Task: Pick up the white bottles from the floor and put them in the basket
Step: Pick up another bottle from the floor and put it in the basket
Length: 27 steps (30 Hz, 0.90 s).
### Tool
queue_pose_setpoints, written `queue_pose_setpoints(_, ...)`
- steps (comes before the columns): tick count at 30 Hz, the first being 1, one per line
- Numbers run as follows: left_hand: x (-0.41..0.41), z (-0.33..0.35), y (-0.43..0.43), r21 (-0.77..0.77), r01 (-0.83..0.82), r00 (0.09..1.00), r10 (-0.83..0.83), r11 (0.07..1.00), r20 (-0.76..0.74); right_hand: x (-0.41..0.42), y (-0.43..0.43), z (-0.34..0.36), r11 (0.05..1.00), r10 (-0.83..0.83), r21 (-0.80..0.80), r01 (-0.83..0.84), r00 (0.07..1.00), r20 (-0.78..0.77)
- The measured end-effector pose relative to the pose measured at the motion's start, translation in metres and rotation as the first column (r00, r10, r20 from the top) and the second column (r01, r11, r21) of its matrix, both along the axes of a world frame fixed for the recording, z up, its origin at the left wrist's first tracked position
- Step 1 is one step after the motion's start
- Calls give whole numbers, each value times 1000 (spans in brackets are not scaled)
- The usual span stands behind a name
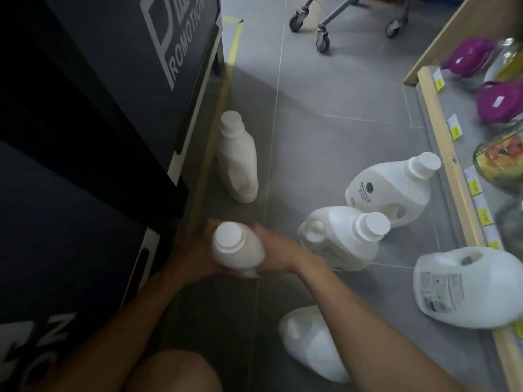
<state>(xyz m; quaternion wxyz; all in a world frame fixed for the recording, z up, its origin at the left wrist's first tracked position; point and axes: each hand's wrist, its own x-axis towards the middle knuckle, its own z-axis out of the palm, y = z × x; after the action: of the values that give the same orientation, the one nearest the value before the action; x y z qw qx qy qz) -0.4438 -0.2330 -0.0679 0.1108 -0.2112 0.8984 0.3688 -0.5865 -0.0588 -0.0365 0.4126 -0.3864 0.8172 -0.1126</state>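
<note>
Upper left of frame: black display stand [113, 80] with white lettering, filling that whole side. At lower centre, my left hand [195, 256] is curled round the left flank of the held bottle [237, 250], which stands cap toward the camera. I cannot tell whether its base is clear of the floor [325, 108]. Above it, a slim bottle [237, 159] stands just beside the foot of the stand. My right hand [271, 253] wraps the held bottle's other flank, so it is clasped from both sides. Under the right forearm, at lower centre, a fallen bottle [308, 343] lies on its side. Right of centre, a near jug [342, 236] sits touching or nearly touching a far jug [390, 185], and a labelled jug [464, 287] lies at the right edge against the shelf [441, 154]. Trolley wheels [322, 38] show at the top. No basket is in view. Judgement: the pick-up of one bottle is in hand, with five left on the floor. The next move calls for lifting, turning to find the basket, then setting the bottle in.
</note>
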Motion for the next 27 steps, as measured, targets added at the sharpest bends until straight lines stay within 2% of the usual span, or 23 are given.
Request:
queue_pose_setpoints(2,1,-11,8,-38,-55,998,53,998,-41,-7,5,-6,999,-37,-27,37,999,4)
queue_pose_setpoints(4,0,-15,21,-71,-149,972,133,986,-192,-11,12,-12,996,-77,-44,78,997,10)
queue_pose_setpoints(6,-2,-19,25,-113,-149,957,114,982,-265,-14,17,-18,992,-98,-74,100,995,32)
queue_pose_setpoints(10,2,-36,2,19,-92,995,93,996,-32,-16,23,-29,984,-127,-119,134,990,60)
queue_pose_setpoints(13,3,-40,-3,77,-126,992,126,989,11,-17,24,-39,980,-148,-126,156,986,77)
queue_pose_setpoints(22,12,-46,19,91,-266,961,272,960,-55,-19,27,-36,963,-174,-194,186,982,77)
queue_pose_setpoints(27,9,-3,20,141,-248,960,262,958,-93,-24,30,-4,954,-156,-247,168,986,64)
